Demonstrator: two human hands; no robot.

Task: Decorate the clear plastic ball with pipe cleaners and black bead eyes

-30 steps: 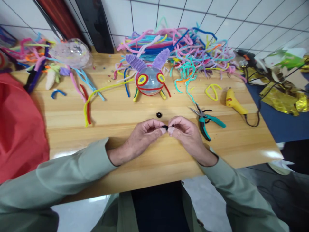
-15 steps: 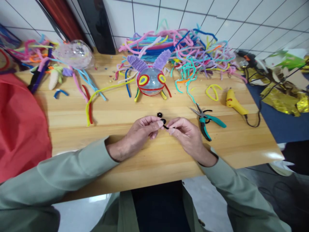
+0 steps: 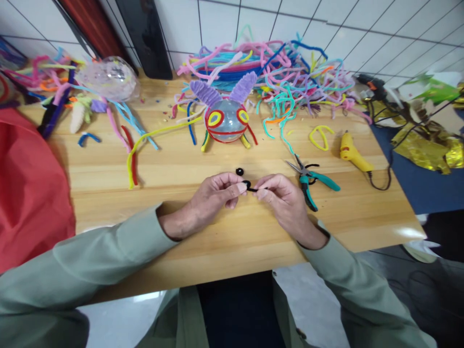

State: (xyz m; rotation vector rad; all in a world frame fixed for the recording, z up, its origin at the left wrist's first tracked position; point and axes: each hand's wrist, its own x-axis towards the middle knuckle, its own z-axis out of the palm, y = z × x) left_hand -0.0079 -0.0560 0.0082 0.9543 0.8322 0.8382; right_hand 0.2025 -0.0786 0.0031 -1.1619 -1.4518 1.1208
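A short black pipe cleaner (image 3: pixel 253 190) runs between my two hands, its left end curled into a small coil. My left hand (image 3: pixel 221 192) pinches the coiled end between thumb and finger. The straight end is pinched by my right hand (image 3: pixel 278 198). Just beyond my left fingertips lies a small black coil (image 3: pixel 239 171) on the table. Farther back stands a clear round figure (image 3: pixel 226 120) with purple ears, yellow-and-red eyes and a red mouth line. Teal-handled pliers (image 3: pixel 307 180) lie open to the right of my right hand.
Behind the figure is a heap of coloured pipe cleaners (image 3: pixel 250 63). A yellow glue gun (image 3: pixel 353 153) with its cord lies at the right. Red cloth (image 3: pixel 32 193) covers the left side, near a clear plastic ball (image 3: pixel 108 77). Gold foil (image 3: pixel 422 147) is at far right.
My right hand has shifted slightly right, and the stretch of black pipe cleaner between my hands looks straighter. My left hand keeps its pinch on the coil.
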